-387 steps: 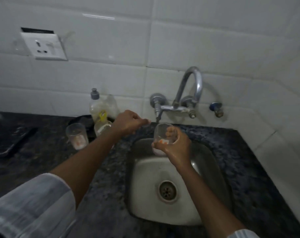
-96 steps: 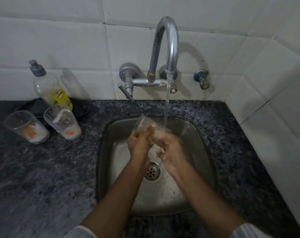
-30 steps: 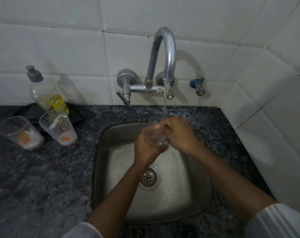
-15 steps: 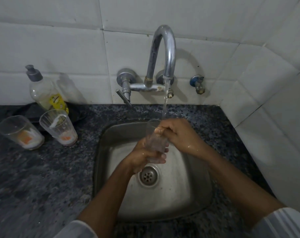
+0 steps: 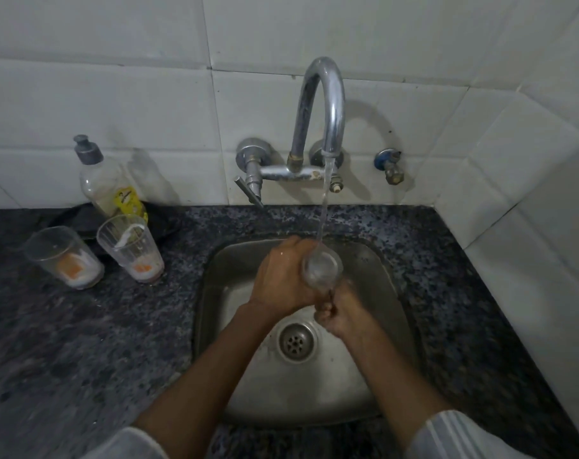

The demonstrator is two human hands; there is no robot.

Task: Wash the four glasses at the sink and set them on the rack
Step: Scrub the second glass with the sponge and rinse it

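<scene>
Domestic kitchen, sink corner. Steel sink [image 5: 374, 385] sunk into a dark speckled stone counter [image 5: 82, 342]; white tiled walls [image 5: 116, 94]; wall-mounted chrome tap [image 5: 321, 104] running. Dish soap bottle [image 5: 106, 180] and two used drinking glasses [image 5: 64, 256] stand left of the basin.

left hand [image 5: 283, 279] grips glass [image 5: 323, 268] | tap [image 5: 321, 104] stream hits it | right hand [image 5: 342, 314] below, over sink [image 5: 374, 385]

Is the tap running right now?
On: water falls from the tap onto the glass held by the left hand over the sink.
</scene>
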